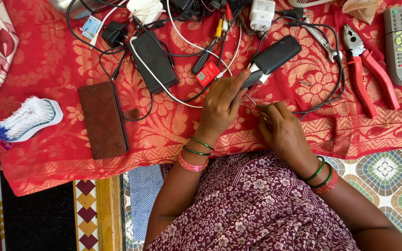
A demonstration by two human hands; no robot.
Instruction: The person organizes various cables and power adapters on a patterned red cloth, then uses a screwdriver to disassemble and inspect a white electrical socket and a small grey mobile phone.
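While my left grip [222, 100] clamps the lower end of a black handset [271, 59], my right grip [280, 125] pinches a thin screwdriver [253, 101] against it. Both lie over a red patterned cloth [47, 60] on tiled floor [387, 172]. Tangled cables [182, 42] crowd behind; red pliers [364, 65], grey remote [401, 44], brown wallet [103, 118] and brush [26, 118] lie apart.

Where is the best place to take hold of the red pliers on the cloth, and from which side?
Probably the two red handles of the red pliers, gripped together near mid-length from above. They lie flat on the red cloth, splayed apart toward the lower right, with the metal head toward the top. The grey remote lies close on the right.
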